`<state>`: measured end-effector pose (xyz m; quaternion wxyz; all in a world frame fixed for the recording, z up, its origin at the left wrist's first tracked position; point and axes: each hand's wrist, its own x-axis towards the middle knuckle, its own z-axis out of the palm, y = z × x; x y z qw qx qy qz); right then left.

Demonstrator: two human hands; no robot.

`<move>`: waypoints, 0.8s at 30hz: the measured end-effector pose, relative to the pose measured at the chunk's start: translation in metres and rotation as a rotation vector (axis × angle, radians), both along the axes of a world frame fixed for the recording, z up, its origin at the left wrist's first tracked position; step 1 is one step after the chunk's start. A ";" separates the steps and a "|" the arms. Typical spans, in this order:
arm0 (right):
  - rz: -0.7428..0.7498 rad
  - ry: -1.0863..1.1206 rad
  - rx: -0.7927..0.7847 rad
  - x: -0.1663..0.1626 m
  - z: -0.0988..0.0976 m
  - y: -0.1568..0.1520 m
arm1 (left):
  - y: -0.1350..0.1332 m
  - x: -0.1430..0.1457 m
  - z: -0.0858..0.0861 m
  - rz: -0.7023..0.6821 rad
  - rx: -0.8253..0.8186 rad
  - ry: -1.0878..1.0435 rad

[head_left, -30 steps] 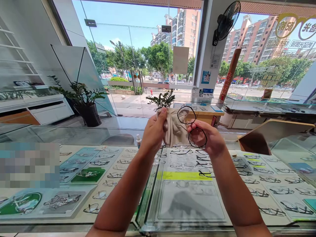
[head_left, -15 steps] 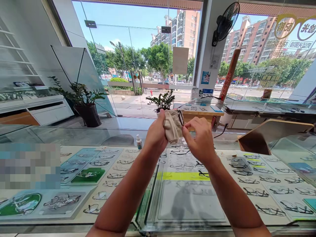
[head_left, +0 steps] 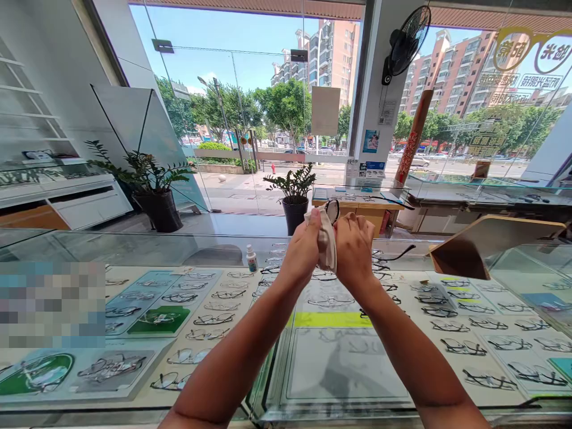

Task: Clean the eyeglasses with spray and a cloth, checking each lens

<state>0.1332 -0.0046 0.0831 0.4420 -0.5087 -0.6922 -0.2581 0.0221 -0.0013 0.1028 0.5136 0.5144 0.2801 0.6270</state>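
Over the display counter, my left hand (head_left: 304,249) is closed on a beige cloth (head_left: 328,243), its thumb upright along the cloth's left side. My right hand (head_left: 356,245) is closed around a pair of dark-rimmed glasses (head_left: 332,210), close against the cloth's right side. One round lens shows above the cloth, between the two hands. Dark temple arms stick out to the right beyond my right hand. The rest of the glasses is hidden by the cloth and my fingers.
A glass display counter (head_left: 348,363) holds many rows of eyeglasses. A small white bottle (head_left: 252,258) stands on its left part. A wooden board (head_left: 496,235) leans at right. Potted plants (head_left: 295,211) and a wooden table (head_left: 370,205) stand beyond.
My hands have drawn closer together. My right hand has turned, its back now toward me, and grips the glasses. The glasses have turned, so a round lens and temple arms show.
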 end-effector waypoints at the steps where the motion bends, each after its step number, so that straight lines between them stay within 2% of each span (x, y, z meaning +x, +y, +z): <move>1: -0.008 0.035 0.008 0.001 0.001 0.001 | 0.000 -0.001 0.000 -0.008 0.022 0.050; 3: -0.006 0.111 0.014 0.007 0.004 0.003 | -0.001 -0.003 0.000 -0.025 0.075 0.153; 5: 0.073 0.220 0.008 0.017 0.010 0.005 | 0.000 -0.007 0.001 -0.035 0.131 0.226; 8: 0.401 0.527 -0.062 0.038 0.020 0.007 | 0.002 -0.016 0.006 -0.028 0.193 0.245; 11: 0.754 0.841 -0.218 0.054 0.028 0.007 | 0.003 -0.026 0.012 0.002 0.196 0.274; 13: 0.907 0.976 -0.316 0.058 0.032 0.007 | 0.003 -0.030 0.015 0.003 0.190 0.302; 15: 0.999 1.077 -0.395 0.058 0.034 0.006 | 0.001 -0.032 0.017 0.014 0.219 0.312; 19: 1.112 1.142 -0.513 0.056 0.036 0.001 | -0.006 -0.033 0.020 0.137 0.339 0.345; 22: 1.159 1.050 -0.627 0.061 0.040 -0.005 | -0.009 -0.039 0.023 0.251 0.455 0.424; 24: 1.172 0.950 -0.699 0.066 0.042 -0.009 | -0.008 -0.045 0.026 0.329 0.617 0.512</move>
